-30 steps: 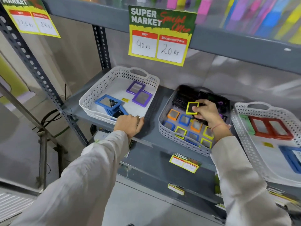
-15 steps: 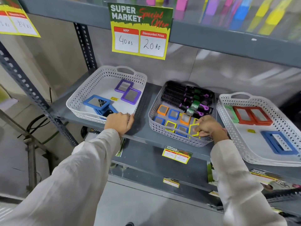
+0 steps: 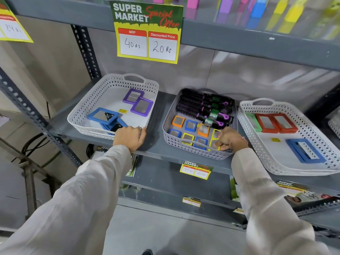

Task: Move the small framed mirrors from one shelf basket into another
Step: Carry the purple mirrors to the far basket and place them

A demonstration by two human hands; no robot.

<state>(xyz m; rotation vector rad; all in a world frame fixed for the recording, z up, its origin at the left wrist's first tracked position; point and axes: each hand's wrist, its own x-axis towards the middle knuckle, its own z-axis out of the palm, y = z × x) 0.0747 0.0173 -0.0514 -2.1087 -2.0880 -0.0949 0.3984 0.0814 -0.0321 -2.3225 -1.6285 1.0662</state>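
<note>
At the front right corner of the middle basket point(image 3: 166, 134), the right hand point(image 3: 227, 138) curls its fingers onto a yellow-framed mirror point(image 3: 214, 139), whose long axis runs front to back; whether it is truly pinched I cannot tell. About 6 more small mirrors lie flat just left of it. Over at the left basket point(image 3: 83, 109), the left hand point(image 3: 130, 136) rests closed on the front rim, farther from the mirror.
</note>
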